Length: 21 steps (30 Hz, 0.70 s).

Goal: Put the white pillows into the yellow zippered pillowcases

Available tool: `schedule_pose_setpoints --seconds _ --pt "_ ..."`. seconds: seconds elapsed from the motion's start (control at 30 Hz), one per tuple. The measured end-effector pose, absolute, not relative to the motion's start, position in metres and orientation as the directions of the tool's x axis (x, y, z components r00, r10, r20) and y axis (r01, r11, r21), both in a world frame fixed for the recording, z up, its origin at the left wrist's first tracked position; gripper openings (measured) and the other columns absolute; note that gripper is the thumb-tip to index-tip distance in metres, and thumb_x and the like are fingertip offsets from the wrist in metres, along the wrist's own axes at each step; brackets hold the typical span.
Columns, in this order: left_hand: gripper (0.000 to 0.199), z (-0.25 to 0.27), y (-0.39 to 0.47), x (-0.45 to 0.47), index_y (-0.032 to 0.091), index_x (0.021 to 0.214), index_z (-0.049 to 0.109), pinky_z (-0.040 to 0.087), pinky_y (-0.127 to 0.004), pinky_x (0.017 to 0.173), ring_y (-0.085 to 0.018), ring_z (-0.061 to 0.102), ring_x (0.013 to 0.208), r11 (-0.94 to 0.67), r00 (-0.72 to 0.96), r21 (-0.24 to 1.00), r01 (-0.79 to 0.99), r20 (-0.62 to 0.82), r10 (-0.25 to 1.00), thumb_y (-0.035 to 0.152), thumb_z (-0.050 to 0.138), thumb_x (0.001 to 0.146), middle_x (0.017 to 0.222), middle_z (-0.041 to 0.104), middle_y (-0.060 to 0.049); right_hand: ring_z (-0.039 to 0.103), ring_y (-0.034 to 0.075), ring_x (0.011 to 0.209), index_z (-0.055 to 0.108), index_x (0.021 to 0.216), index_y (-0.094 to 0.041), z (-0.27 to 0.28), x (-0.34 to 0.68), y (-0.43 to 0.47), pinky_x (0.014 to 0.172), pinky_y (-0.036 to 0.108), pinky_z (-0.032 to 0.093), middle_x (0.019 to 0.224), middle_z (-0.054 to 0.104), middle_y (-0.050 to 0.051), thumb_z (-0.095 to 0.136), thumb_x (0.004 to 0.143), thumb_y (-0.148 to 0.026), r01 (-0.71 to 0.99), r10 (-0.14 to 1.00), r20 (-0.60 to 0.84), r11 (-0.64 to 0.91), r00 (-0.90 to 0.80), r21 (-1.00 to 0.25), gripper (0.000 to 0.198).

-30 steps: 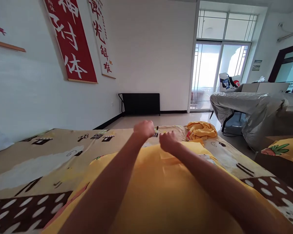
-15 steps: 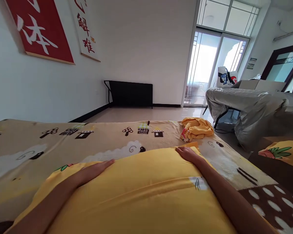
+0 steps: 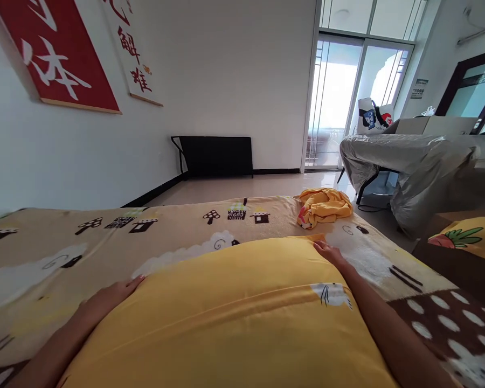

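A plump yellow pillow (image 3: 226, 312) with a fold across it and a small white cartoon patch lies in front of me, between my forearms. My left hand (image 3: 117, 291) rests against its far left edge, fingers stretched out and flat. At the far right corner, my right hand (image 3: 329, 252) touches the pillow's side with its fingers extended; their tips are partly hard to make out. Beneath is a beige blanket (image 3: 178, 223) printed with sheep, mushrooms and houses.
A crumpled orange-yellow cloth (image 3: 325, 207) lies at the blanket's far right edge. To the right are a plastic-covered table (image 3: 388, 148) with boxes and a bag, and another yellow printed fabric (image 3: 469, 235). A black folded panel (image 3: 218, 156) leans by the wall.
My left hand has slid left and nearer to me, off the pillow's top to its edge. My right hand has shifted slightly right, to the corner's outer side.
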<state>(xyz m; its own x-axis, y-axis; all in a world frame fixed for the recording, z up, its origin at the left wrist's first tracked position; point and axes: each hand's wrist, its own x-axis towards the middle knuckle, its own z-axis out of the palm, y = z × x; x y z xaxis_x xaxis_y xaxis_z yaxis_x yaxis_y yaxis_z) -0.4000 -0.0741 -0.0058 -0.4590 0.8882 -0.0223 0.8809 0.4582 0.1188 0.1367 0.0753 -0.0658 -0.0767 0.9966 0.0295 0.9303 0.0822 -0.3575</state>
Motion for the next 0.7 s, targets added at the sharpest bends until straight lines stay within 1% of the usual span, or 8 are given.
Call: schedule_pose_setpoints --seconds 0.1,0.2,0.27,0.33,0.4,0.47,0.57,0.7 --pt "0.055 0.042 -0.091 -0.385 0.014 0.118 0.058 0.036 -0.045 0.092 -0.031 0.054 0.108 0.486 -0.484 0.007 0.874 -0.072 0.872 0.046 0.027 0.086 0.120 0.061 -0.012 0.054 0.026 0.114 0.054 0.122 -0.017 -0.033 0.150 0.050 0.096 0.041 0.036 0.125 0.057 0.013 0.032 0.092 -0.032 0.941 0.994 0.108 0.041 -0.005 -0.335 0.041" --pt "0.053 0.094 -0.110 -0.326 0.015 0.121 0.055 0.036 -0.037 0.096 -0.025 0.051 0.113 0.341 -0.346 0.061 0.938 0.097 0.933 0.046 0.031 0.086 0.127 0.057 -0.007 0.055 0.027 0.111 0.049 0.126 -0.015 0.021 0.132 0.009 0.094 0.039 0.037 0.121 0.059 0.014 0.032 0.093 -0.036 0.941 0.978 0.208 0.090 -0.022 -0.327 0.043" --pt "0.048 0.116 -0.122 -0.264 0.015 0.121 0.055 0.034 -0.034 0.099 -0.022 0.050 0.117 0.135 -0.151 0.108 0.985 0.162 0.975 0.039 0.032 0.086 0.129 0.056 -0.005 0.057 0.024 0.107 0.051 0.124 -0.021 0.057 0.096 -0.024 0.090 0.036 0.038 0.118 0.062 0.009 0.030 0.094 -0.040 0.908 0.927 0.321 0.293 -0.193 -0.301 0.042" --pt "0.046 0.119 -0.130 -0.201 0.013 0.123 0.054 0.034 -0.035 0.100 -0.021 0.052 0.116 -0.013 -0.006 0.099 0.995 0.183 0.983 0.028 0.032 0.085 0.129 0.056 -0.008 0.058 0.024 0.102 0.051 0.122 -0.020 0.077 0.051 -0.058 0.087 0.037 0.039 0.113 0.064 0.010 0.031 0.093 -0.037 0.844 0.837 0.405 0.484 -0.369 -0.231 0.039" --pt "0.045 0.101 -0.136 -0.156 0.013 0.122 0.055 0.036 -0.038 0.099 -0.023 0.055 0.112 -0.118 0.106 0.063 0.991 0.169 0.980 0.026 0.033 0.085 0.124 0.059 -0.011 0.059 0.023 0.100 0.056 0.113 -0.016 0.078 0.012 -0.083 0.088 0.037 0.039 0.108 0.064 0.012 0.037 0.091 -0.030 0.781 0.765 0.402 0.602 -0.503 -0.167 0.032" --pt "0.045 0.071 -0.140 -0.141 0.017 0.122 0.055 0.036 -0.038 0.100 -0.021 0.053 0.116 -0.209 0.187 0.104 0.972 0.191 0.964 0.030 0.027 0.089 0.127 0.057 -0.008 0.056 0.022 0.106 0.058 0.105 -0.016 0.061 -0.008 -0.095 0.092 0.037 0.036 0.111 0.063 0.012 0.036 0.091 -0.027 0.728 0.723 0.384 0.665 -0.574 -0.166 0.028" --pt "0.051 0.029 -0.145 -0.165 0.023 0.135 0.043 0.023 -0.041 0.111 -0.019 0.033 0.134 -0.192 0.161 0.092 0.977 0.272 0.949 0.041 0.025 0.091 0.144 0.039 -0.003 0.043 0.019 0.124 0.055 0.116 -0.018 0.029 0.000 -0.093 0.103 0.037 0.028 0.129 0.054 0.010 0.035 0.093 -0.031 0.680 0.698 0.435 0.697 -0.569 -0.228 0.033" --pt "0.057 0.011 -0.157 -0.230 0.024 0.139 0.037 0.018 -0.042 0.113 -0.018 0.025 0.138 0.028 -0.057 0.097 0.995 0.310 0.949 0.048 0.020 0.090 0.148 0.031 0.000 0.036 0.018 0.131 0.048 0.129 -0.019 0.004 0.049 -0.073 0.108 0.039 0.022 0.139 0.046 0.009 0.031 0.094 -0.036 0.750 0.760 0.482 0.603 -0.436 -0.271 0.042"
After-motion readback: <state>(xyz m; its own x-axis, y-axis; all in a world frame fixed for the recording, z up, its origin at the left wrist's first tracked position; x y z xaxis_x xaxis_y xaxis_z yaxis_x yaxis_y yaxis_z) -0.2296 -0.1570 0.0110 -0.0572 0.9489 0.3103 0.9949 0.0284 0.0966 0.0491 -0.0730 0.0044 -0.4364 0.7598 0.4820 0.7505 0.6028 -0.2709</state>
